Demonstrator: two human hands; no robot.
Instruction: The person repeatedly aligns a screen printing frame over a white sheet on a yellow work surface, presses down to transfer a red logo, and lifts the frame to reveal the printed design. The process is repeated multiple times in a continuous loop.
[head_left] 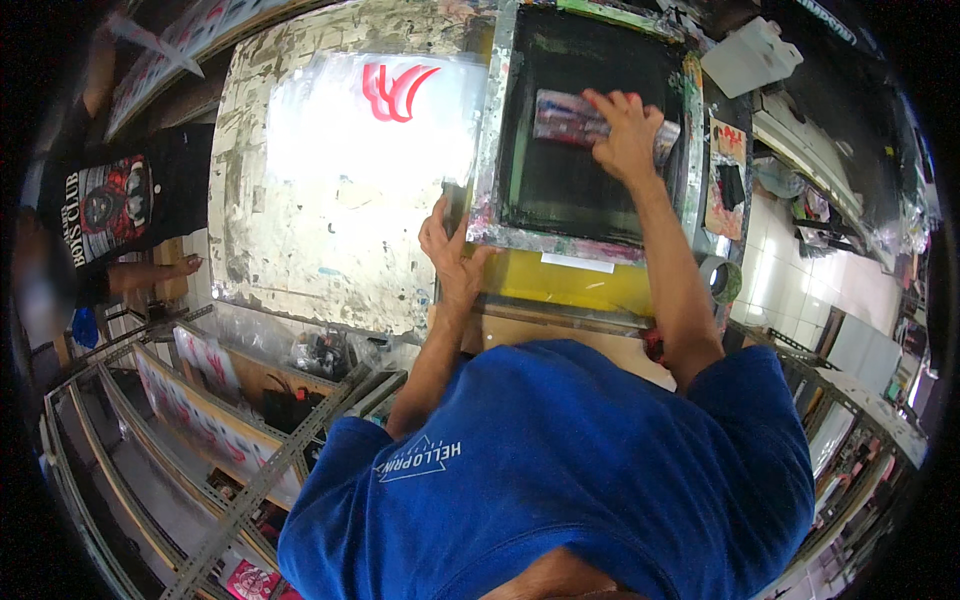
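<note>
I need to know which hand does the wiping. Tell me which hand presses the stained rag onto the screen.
The right hand, flat on the rag inside the screen frame; the left hand only grips the frame's near corner.

The person wears a bright blue short-sleeved T-shirt [560, 460], loose and softly creased across the chest and shoulders. A small white emblem [418, 460], a triangular outline with a line of lettering, sits on the chest toward the person's left side. Both forearms are bare below the sleeves, and the left hand [452, 250] and right hand [625, 135] carry no gloves, watch or rings that can be made out.
</note>
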